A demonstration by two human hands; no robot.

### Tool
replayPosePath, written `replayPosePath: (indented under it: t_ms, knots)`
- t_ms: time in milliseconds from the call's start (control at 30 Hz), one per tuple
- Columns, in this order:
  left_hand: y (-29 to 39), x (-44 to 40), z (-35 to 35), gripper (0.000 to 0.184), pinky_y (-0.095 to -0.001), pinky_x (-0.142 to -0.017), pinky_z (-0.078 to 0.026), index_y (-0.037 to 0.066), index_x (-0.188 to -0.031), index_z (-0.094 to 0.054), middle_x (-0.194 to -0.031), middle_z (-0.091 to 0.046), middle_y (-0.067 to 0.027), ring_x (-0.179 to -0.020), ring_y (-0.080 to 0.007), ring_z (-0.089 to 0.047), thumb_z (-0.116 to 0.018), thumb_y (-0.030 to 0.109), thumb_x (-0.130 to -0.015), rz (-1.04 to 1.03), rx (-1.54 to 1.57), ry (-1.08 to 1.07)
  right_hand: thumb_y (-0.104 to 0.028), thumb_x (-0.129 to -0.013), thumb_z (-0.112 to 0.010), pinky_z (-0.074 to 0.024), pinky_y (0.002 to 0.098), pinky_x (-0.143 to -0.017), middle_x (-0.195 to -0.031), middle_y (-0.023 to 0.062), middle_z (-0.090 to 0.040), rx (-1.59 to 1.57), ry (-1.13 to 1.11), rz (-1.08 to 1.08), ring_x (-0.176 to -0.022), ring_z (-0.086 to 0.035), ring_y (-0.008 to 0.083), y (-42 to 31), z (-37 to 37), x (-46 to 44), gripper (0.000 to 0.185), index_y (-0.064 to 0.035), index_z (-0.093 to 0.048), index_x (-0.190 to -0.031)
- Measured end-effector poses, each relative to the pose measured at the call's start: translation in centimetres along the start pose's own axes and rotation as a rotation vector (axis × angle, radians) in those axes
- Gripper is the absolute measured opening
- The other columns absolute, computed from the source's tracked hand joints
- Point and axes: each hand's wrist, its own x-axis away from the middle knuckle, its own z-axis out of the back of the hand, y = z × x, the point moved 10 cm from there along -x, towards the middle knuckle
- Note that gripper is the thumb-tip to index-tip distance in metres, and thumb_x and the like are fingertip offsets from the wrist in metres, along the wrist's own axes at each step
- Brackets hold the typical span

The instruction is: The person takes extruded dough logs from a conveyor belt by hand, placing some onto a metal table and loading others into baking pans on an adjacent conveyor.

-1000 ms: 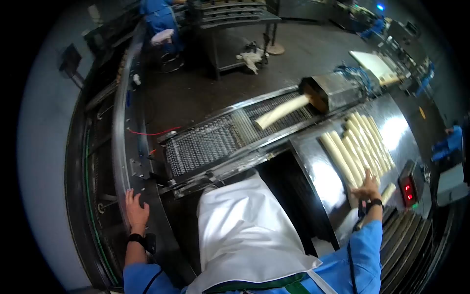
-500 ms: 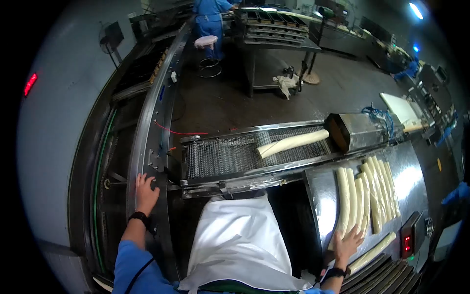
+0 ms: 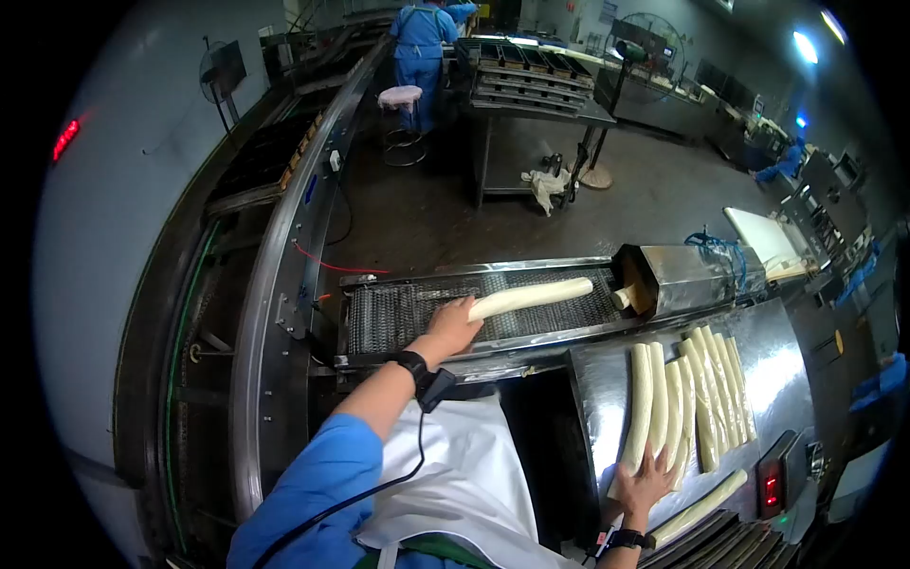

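On the mesh conveyor (image 3: pixel 393 308) lies a long pale dough roll (image 3: pixel 531 298). My left hand (image 3: pixel 452 329) is at its left end, fingers curled against the dough; their far side is partly hidden. Several similar dough rolls (image 3: pixel 675 403) lie side by side on the steel table (image 3: pixel 597 379) to the right. My right hand (image 3: pixel 643 484) rests over the near ends of the leftmost ones, its fingers spread. A single dough roll (image 3: pixel 700 509) lies apart, slanted, close to the right hand.
A second dough piece (image 3: pixel 622 298) shows at the mouth of the metal housing (image 3: pixel 697 275). A scale with a red display (image 3: pixel 773 488) stands at the table's right. Dark metal trays (image 3: pixel 706 555) sit below. A long conveyor rail (image 3: pixel 275 275) runs along the left. A person (image 3: pixel 420 57) stands far ahead.
My left hand has moved right from the side rail to the dough roll on the conveyor. That roll has shifted left, and another end has appeared at the housing. My right hand stays on the rolls.
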Motion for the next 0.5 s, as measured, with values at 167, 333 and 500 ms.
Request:
replayPosePath:
  t_ms: [167,333,500]
  knots:
    - [1.4,0.4,-1.4,0.052,-0.044,-0.093,-0.041,0.002,-0.128,-0.048,-0.112,-0.06,-0.0171,-0.105,-0.0339,-0.057,-0.062,0.021,-0.081,0.052,-0.2,0.021,-0.053,-0.06,-0.073,-0.0242,0.0581,-0.107,-0.144,0.0146,-0.039,0.034,-0.167,0.018,-0.13,-0.027,0.0506,-0.7,-0.4,-1.9,0.077,-0.0263,-0.056,-0.129]
    - [3.0,2.4,-1.3,0.052,-0.0439,-0.092,-0.042,0.006,-0.126,-0.049,-0.111,-0.06,-0.0146,-0.104,-0.0332,-0.056,-0.066,0.022,-0.079,-0.025,-0.228,-0.012,-0.055,-0.06,-0.072,-0.0279,0.0595,-0.104,-0.144,0.0203,-0.037,0.124,-0.35,-0.052,-0.132,-0.023,0.0529,-1.9,-1.0,-3.7,0.085,-0.0265,-0.048,-0.136]
    - [0.4,4.3,1.4,0.041,-0.0424,-0.089,-0.045,0.008,-0.111,-0.057,-0.105,-0.06,-0.0133,-0.101,-0.0309,-0.058,-0.069,0.03,-0.078,0.014,-0.241,-0.034,-0.052,-0.06,-0.074,-0.0305,0.0601,-0.102,-0.144,0.0213,-0.035,0.129,-0.39,-0.048,-0.13,-0.025,0.0529,-2.9,-0.8,-3.6,0.087,-0.0255,-0.046,-0.137]
